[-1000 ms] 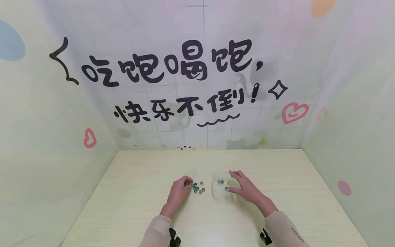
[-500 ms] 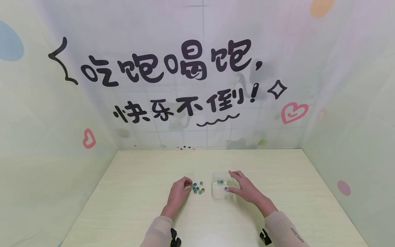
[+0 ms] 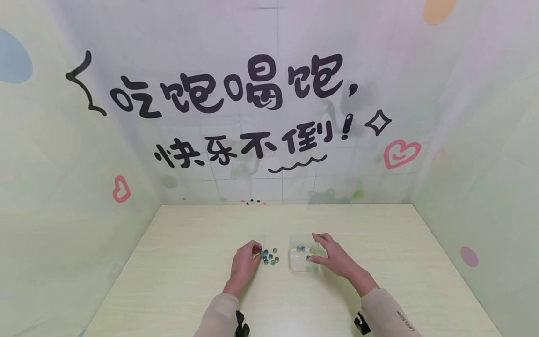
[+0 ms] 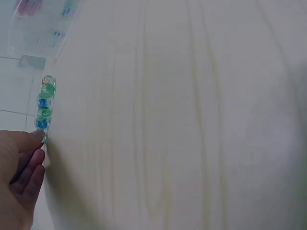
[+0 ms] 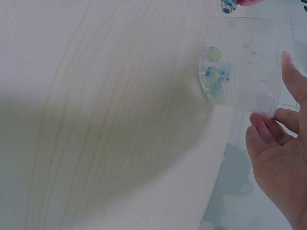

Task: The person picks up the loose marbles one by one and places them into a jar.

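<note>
behind a pale wood-grain table (image 3: 189,229), a whitish backdrop (image 3: 236,37) with black lettering (image 3: 256,136) and pink hearts (image 3: 402,154)

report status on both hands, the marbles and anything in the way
Left hand at loose marbles, grip unclear. Right hand holding clear box. A few marbles inside. Only box wall seen between both groups.

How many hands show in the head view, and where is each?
2: the left hand at the edge of the loose marbles, the right hand gripping the clear box.
</note>
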Available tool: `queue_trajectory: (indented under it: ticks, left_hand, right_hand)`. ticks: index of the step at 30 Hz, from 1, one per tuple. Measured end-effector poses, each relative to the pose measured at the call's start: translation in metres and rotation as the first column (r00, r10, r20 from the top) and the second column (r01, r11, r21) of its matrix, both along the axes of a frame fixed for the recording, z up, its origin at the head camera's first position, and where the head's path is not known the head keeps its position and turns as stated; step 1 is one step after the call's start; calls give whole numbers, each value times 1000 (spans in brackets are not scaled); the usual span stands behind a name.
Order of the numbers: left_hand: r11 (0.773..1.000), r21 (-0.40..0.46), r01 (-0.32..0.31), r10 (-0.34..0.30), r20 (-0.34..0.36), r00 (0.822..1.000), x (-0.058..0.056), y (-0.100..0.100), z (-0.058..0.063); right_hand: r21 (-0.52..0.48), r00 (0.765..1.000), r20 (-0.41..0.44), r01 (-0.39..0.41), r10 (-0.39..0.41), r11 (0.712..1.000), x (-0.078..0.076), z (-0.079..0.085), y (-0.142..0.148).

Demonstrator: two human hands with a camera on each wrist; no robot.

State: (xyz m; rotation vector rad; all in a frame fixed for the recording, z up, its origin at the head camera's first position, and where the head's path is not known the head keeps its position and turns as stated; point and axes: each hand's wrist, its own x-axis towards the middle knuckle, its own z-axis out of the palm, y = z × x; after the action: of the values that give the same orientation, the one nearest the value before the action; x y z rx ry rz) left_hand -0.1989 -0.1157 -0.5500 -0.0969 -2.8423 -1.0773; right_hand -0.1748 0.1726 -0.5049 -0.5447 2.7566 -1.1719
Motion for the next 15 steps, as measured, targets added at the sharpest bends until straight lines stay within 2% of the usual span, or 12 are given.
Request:
queue_trajectory:
  ticks: [15]
  left_hand:
    - [1000, 17, -24, 24, 25, 999, -1, 0, 1]
  right_hand:
    - [-6, 1000, 1, -2, 2, 1000, 0, 1, 0]
